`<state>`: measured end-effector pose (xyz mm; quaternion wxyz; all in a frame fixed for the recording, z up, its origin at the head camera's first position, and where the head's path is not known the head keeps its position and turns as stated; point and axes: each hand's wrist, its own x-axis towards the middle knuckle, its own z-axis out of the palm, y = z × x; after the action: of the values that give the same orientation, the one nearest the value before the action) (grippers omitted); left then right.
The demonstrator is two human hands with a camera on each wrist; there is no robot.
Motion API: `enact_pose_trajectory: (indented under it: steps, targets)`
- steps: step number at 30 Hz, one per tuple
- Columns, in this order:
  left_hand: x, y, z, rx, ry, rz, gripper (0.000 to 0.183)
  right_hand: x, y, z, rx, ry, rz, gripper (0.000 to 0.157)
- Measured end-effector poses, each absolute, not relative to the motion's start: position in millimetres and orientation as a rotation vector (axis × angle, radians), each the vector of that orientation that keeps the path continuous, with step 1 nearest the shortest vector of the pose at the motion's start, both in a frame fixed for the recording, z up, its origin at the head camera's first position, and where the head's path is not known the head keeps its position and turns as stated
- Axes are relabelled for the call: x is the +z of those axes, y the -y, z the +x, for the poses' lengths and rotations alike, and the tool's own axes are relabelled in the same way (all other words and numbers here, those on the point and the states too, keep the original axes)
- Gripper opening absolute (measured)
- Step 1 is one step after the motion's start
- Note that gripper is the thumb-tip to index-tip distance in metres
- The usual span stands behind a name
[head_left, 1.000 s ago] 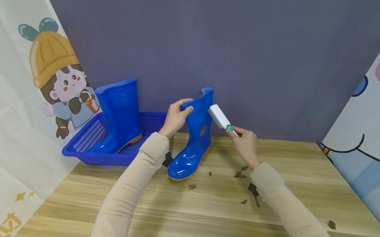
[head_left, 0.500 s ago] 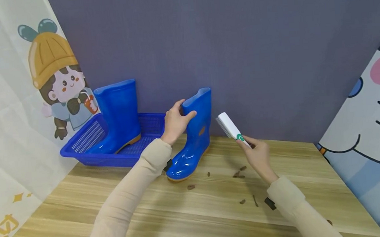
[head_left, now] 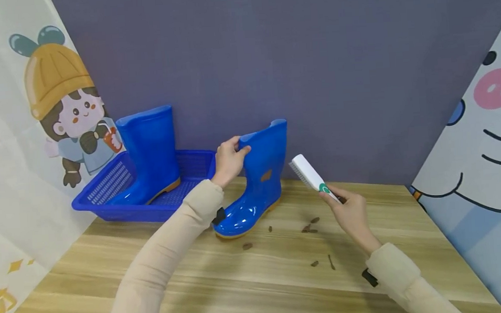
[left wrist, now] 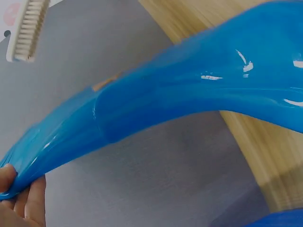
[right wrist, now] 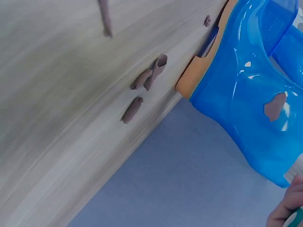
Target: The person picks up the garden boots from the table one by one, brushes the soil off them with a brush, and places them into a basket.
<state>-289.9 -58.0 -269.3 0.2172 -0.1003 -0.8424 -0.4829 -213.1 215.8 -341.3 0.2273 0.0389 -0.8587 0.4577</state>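
Note:
A shiny blue rain boot with a tan sole stands on the wooden table. My left hand pinches the front of its top rim, thumb outside, as the left wrist view shows too. On the boot's shaft sits a brown patch, also visible in the right wrist view. My right hand grips the handle of a white brush with a green mark. Its bristles point toward the boot, with a gap between them in the head view.
A second blue boot stands in a blue plastic basket at the left. Several brown flakes lie scattered on the table right of the boot. A grey backdrop rises behind the table.
My right hand has drawn the brush away from the boot, rightward and down. My left hand has kept hold of the rim, and the boot has turned to show more of its patched side.

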Motion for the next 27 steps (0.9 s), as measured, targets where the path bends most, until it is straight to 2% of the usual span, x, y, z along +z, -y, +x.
enact_pose_trajectory:
  steps: [3,7,11,17,18,27]
  targets:
    - [-272,65,-291,-1.453,2.337,-0.332,0.019,-347,-215,-212,1.218,2.364,0.123,0.033]
    - [-273,75,-291,-1.553,2.412,-0.434,0.035,-361,-210,-214,1.174,2.307,0.219,0.030]
    - [-273,81,-292,-1.557,2.484,-0.472,0.046,-386,-203,-232,1.222,2.144,0.394,0.029]
    - [-277,81,-294,-1.596,2.458,-0.493,0.042,-395,-182,-250,1.138,1.999,0.561,0.029]
    - [-278,81,-294,-1.612,2.449,-0.497,0.041,-386,-176,-245,1.088,2.022,0.552,0.030]
    - [-277,82,-294,-1.668,2.455,-0.462,0.036,-390,-164,-255,1.034,2.156,0.621,0.033]
